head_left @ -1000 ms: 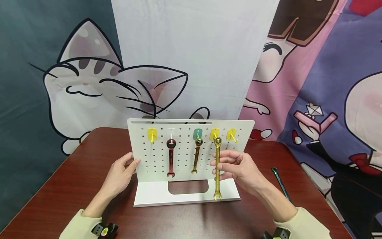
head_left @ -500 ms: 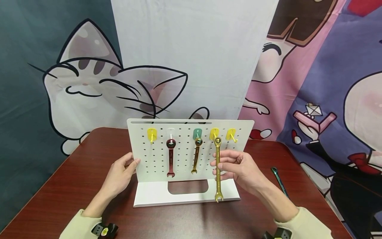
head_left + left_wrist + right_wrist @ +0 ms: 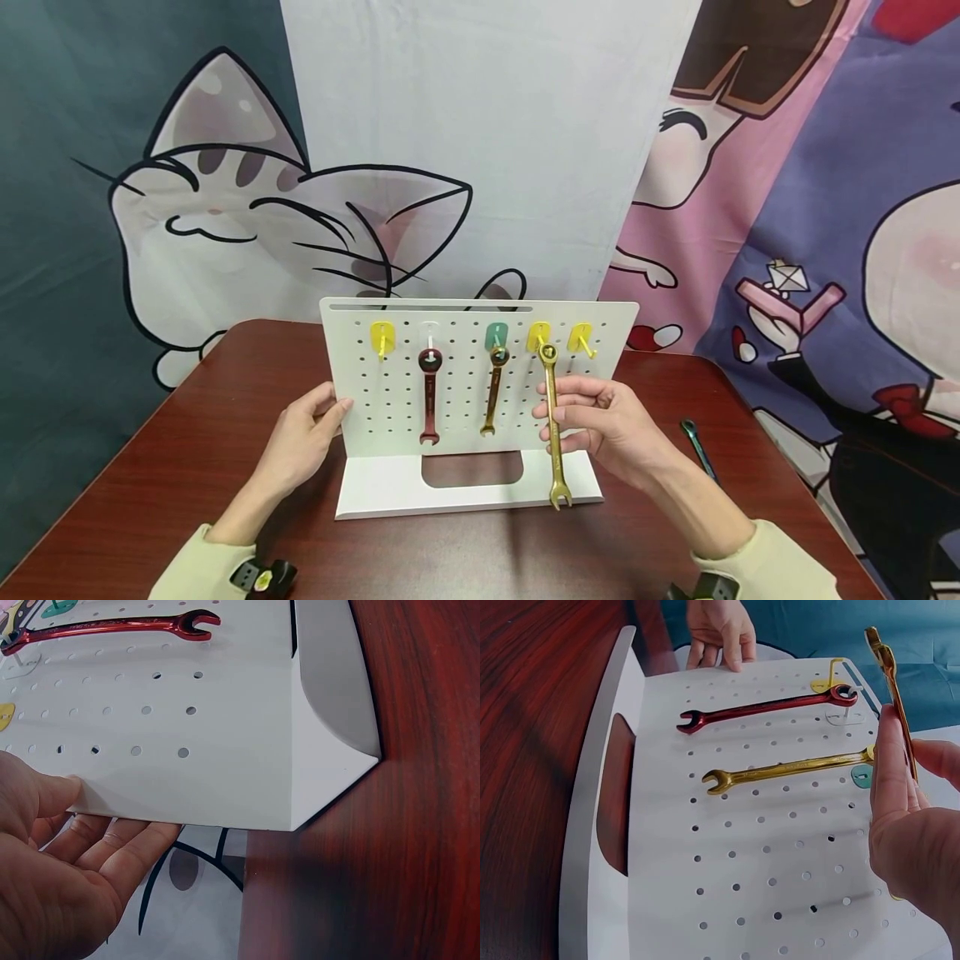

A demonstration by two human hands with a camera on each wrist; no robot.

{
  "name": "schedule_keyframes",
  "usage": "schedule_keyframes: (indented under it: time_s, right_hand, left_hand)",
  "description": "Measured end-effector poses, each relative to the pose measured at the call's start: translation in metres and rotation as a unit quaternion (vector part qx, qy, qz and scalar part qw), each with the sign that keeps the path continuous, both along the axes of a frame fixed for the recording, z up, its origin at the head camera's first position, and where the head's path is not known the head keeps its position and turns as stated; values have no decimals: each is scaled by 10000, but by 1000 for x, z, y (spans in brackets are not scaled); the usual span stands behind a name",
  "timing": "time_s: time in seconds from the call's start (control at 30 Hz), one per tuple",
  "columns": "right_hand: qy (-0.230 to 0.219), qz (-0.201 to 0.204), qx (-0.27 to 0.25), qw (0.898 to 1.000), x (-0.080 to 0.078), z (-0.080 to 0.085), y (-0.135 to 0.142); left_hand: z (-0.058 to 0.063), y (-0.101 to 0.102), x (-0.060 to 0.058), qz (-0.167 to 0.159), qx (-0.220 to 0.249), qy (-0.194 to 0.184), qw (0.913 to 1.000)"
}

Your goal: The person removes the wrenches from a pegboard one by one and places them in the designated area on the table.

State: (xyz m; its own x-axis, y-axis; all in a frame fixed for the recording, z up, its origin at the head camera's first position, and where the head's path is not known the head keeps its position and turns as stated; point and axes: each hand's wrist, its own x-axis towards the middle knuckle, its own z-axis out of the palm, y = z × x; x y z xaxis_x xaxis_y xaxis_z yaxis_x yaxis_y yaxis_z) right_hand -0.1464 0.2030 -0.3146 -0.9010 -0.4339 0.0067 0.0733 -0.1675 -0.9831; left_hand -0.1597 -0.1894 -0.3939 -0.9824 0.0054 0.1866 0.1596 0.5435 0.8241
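My right hand [image 3: 618,429] pinches a gold wrench [image 3: 557,458] between thumb and fingers, roughly upright in front of the white pegboard [image 3: 459,392]. The wrench's ring end overlaps the second yellow hook from the right [image 3: 538,332] in the head view; its fork end hangs low and leans right. At the board's left edge, my left hand [image 3: 300,433] holds on with the thumb in front and the fingers behind, as the left wrist view shows. A red wrench [image 3: 430,404] hangs from a clear hook, and another gold wrench [image 3: 492,398] from a green hook [image 3: 497,335].
Yellow hooks stand bare at the board's far left [image 3: 382,337] and far right [image 3: 582,337]. A teal wrench [image 3: 699,450] lies on the brown table [image 3: 420,554], partly hidden by my right forearm. Behind the table hangs a cartoon-printed cloth [image 3: 480,125].
The held wrench's fork end has swung to the right, while its ring end stays by the hook. My right hand has shifted slightly right. My left hand stays on the board's edge.
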Motion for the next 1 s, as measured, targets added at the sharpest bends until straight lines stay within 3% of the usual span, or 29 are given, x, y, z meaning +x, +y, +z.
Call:
schedule_keyframes:
  time_s: [0.33,1.0]
  right_hand:
    - [47,213,-268,9994,1,3,2]
    - [132,1,-117,9998,4,-1,17]
  left_hand:
    - [0,0,0,-14,44,-24,10000]
    - [1,0,0,-3,-18,11,10000]
